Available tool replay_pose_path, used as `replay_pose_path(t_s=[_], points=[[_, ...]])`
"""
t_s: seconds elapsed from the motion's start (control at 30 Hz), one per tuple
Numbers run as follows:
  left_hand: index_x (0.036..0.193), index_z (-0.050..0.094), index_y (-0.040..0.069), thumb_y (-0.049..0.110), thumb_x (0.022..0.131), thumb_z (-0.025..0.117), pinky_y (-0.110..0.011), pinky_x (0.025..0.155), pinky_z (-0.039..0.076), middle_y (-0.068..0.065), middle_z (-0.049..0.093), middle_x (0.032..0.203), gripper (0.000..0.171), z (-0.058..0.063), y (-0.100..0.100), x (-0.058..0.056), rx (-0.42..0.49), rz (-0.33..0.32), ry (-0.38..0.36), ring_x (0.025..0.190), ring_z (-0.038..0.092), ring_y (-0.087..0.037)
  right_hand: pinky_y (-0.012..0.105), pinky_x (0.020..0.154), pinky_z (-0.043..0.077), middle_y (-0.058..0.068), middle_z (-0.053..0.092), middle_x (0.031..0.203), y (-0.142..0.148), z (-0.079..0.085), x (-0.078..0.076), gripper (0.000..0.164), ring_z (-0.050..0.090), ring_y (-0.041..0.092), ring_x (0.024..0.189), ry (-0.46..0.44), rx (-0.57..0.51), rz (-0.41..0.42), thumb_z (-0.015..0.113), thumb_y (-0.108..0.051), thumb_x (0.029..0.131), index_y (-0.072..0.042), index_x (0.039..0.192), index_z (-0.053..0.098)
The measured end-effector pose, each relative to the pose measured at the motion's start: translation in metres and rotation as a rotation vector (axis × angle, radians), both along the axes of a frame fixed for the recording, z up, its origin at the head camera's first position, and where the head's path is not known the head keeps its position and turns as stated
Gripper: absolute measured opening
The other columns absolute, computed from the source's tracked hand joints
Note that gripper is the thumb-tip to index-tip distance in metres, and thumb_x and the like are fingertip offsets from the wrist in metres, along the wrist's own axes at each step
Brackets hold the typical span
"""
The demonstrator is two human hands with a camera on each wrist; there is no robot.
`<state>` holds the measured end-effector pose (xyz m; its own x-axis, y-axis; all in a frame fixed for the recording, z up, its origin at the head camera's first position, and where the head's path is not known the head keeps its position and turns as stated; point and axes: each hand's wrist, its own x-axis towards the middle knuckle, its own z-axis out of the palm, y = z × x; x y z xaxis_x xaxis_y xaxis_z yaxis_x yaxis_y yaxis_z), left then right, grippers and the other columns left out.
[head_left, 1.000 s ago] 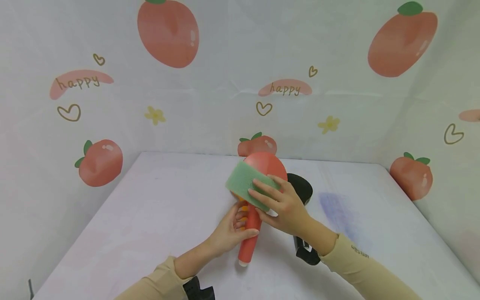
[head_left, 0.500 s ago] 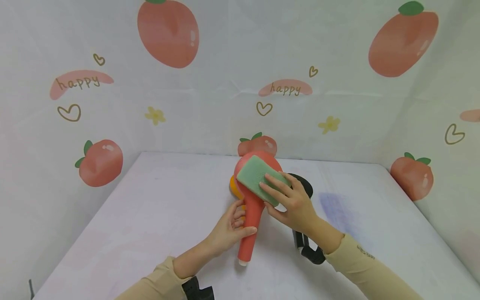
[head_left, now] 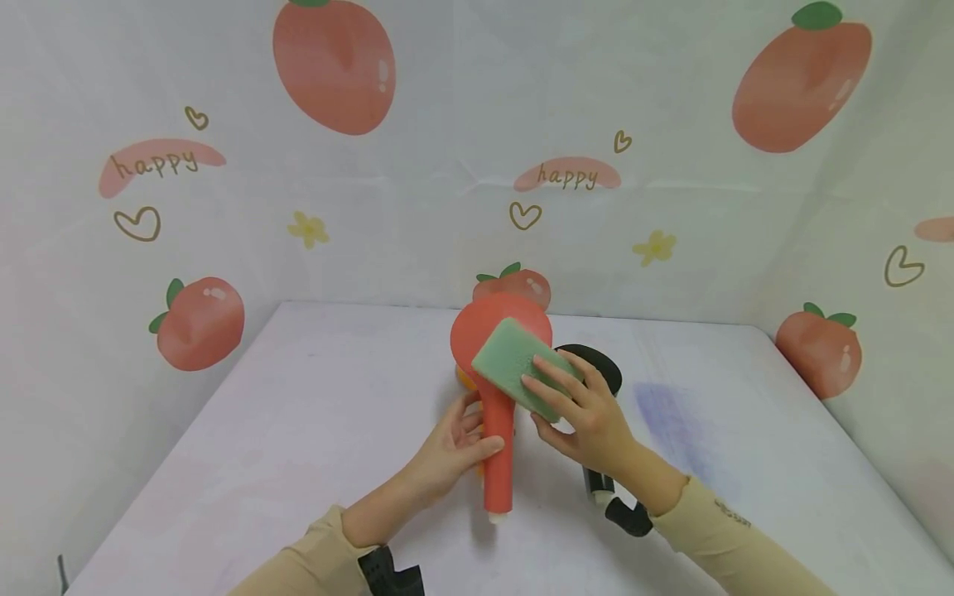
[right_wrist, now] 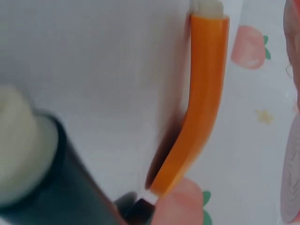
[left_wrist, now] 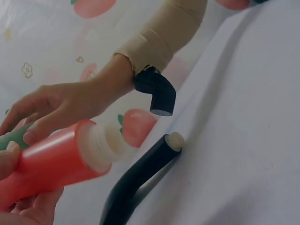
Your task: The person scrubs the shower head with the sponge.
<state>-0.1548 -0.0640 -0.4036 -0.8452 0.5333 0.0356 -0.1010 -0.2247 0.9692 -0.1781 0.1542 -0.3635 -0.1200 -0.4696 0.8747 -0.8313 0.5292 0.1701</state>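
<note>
My left hand (head_left: pixel 443 451) grips the handle of a red shower head (head_left: pixel 498 476), thumb across its front, raised above the table. Its round head points away from me, and in the left wrist view a pale threaded collar (left_wrist: pixel 101 145) ends the handle. My right hand (head_left: pixel 596 426) holds a green sponge (head_left: pixel 514 360) with spread fingers on top, and the sponge overlaps the right side of the round head. Behind the red one lies an orange shower head (right_wrist: pixel 204 93), mostly hidden in the head view. A black shower head (head_left: pixel 596 364) lies to the right, partly behind my right hand.
The white table (head_left: pixel 328 397) has a bluish smudge (head_left: pixel 674 426) on its right side. A curtain (head_left: pixel 417 207) printed with fruit hangs behind it. Black wrist mounts (head_left: pixel 391 571) stick out below my sleeves.
The red shower head has turned, its round head swinging left and its handle end shifting slightly right. The sponge has moved right from the round head's left side, exposing more of its face.
</note>
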Motion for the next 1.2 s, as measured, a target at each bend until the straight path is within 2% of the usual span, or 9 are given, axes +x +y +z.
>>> replay_pose_path(t_s=[0.1,0.23,0.33,0.43,0.53,0.73,0.93,1.03,1.2], points=[[0.147,0.012,0.011,0.012,0.090,0.061,-0.025,0.091,0.051,-0.010,0.048,0.134,0.075,0.001,-0.001,0.000,0.041,-0.022,-0.036,0.108,0.059,-0.008,0.052,0.089,0.044,0.019,0.062,0.115,0.006,0.001,-0.006,0.031,0.053,0.044,0.105,-0.003,-0.048,-0.022,0.052,-0.025,0.091,-0.004,0.109,0.065],[0.148,0.011,0.010,0.012,0.091,0.059,-0.023,0.090,0.051,-0.001,0.053,0.127,0.075,0.003,-0.003,0.000,0.080,-0.052,-0.070,0.106,0.062,-0.008,0.053,0.092,0.041,0.024,0.060,0.117,0.014,0.002,-0.012,0.033,0.051,0.047,0.107,-0.066,-0.128,-0.043,0.054,-0.024,0.092,0.001,0.111,0.064],[0.148,0.009,0.008,0.012,0.093,0.056,-0.022,0.090,0.050,0.001,0.054,0.126,0.073,0.003,-0.004,0.000,0.120,-0.086,-0.089,0.109,0.062,-0.009,0.053,0.092,0.039,0.026,0.058,0.120,0.018,0.001,-0.015,0.036,0.049,0.047,0.109,-0.115,-0.177,-0.061,0.054,-0.025,0.093,0.003,0.113,0.062],[0.148,0.010,0.006,0.012,0.094,0.054,-0.022,0.091,0.050,0.002,0.055,0.126,0.070,0.004,-0.004,0.001,0.160,-0.120,-0.101,0.111,0.061,-0.010,0.054,0.092,0.039,0.027,0.057,0.121,0.018,0.000,-0.014,0.037,0.048,0.047,0.109,-0.126,-0.193,-0.067,0.054,-0.026,0.093,0.004,0.114,0.060],[0.147,0.013,0.006,0.013,0.095,0.051,-0.023,0.093,0.050,0.001,0.055,0.127,0.065,0.005,-0.004,0.001,0.186,-0.146,-0.110,0.112,0.060,-0.011,0.053,0.093,0.038,0.028,0.056,0.120,0.014,0.000,-0.012,0.037,0.048,0.048,0.109,-0.102,-0.180,-0.038,0.054,-0.025,0.093,0.004,0.114,0.060],[0.147,0.015,0.009,0.016,0.099,0.040,-0.026,0.098,0.048,-0.004,0.046,0.135,0.054,0.009,-0.004,0.001,0.215,-0.204,-0.131,0.119,0.054,-0.012,0.048,0.100,0.039,0.023,0.059,0.116,0.003,0.000,-0.006,0.030,0.049,0.047,0.107,0.013,-0.102,0.030,0.057,-0.025,0.091,-0.001,0.109,0.064],[0.147,0.014,0.006,0.017,0.100,0.037,-0.027,0.101,0.045,-0.004,0.043,0.135,0.053,0.009,-0.007,0.000,0.243,-0.253,-0.149,0.120,0.052,-0.013,0.049,0.092,0.045,0.018,0.061,0.114,0.004,-0.001,-0.008,0.026,0.050,0.046,0.104,0.097,-0.053,0.029,0.057,-0.025,0.090,-0.006,0.106,0.066],[0.146,0.015,0.004,0.012,0.101,0.031,-0.028,0.104,0.044,-0.002,0.047,0.132,0.048,0.009,-0.008,0.000,0.266,-0.269,-0.156,0.118,0.054,-0.012,0.046,0.097,0.044,0.022,0.061,0.112,0.007,0.002,-0.012,0.026,0.050,0.047,0.104,0.066,-0.103,0.033,0.058,-0.023,0.090,-0.003,0.105,0.066],[0.144,0.016,0.004,0.006,0.101,0.025,-0.030,0.103,0.044,0.002,0.051,0.128,0.045,0.009,-0.009,0.001,0.276,-0.298,-0.154,0.115,0.056,-0.010,0.035,0.108,0.036,0.028,0.058,0.116,0.011,0.005,-0.016,0.032,0.048,0.048,0.108,-0.051,-0.224,0.048,0.057,-0.023,0.091,0.004,0.107,0.063]])
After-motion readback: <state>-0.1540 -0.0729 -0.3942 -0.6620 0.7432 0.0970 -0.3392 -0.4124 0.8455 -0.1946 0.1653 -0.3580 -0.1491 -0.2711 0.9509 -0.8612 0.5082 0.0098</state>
